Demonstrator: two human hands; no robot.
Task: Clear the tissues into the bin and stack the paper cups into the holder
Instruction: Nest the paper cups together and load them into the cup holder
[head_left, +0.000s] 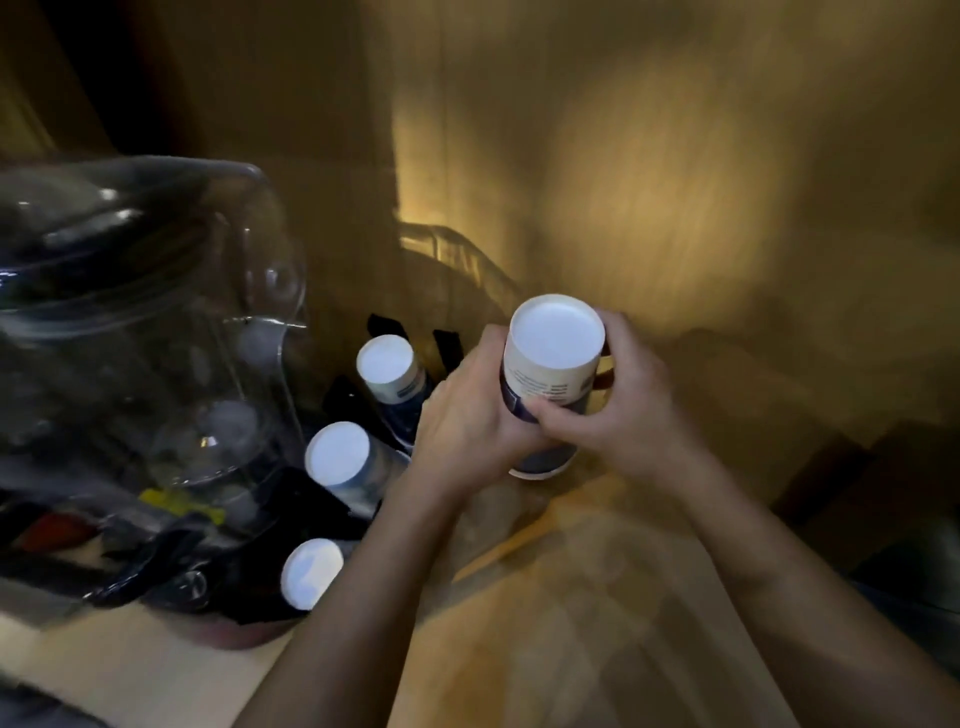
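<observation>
Both hands hold an upside-down stack of paper cups (550, 364), white base up, dark print lower down. My left hand (467, 421) wraps its left side and my right hand (618, 395) grips its right side, thumb across the front. To the left, three more inverted cups stand on pegs of a dark cup holder (343, 395): a far cup (387, 366), a middle cup (338, 453) and a near cup (310, 571). No tissues or bin can be made out in this dim, blurred view.
A big clear plastic container (156, 332) with dark and coloured items behind it fills the left side. A wooden surface (519, 649) lies under my forearms. A yellow-lit wall (649, 182) rises behind.
</observation>
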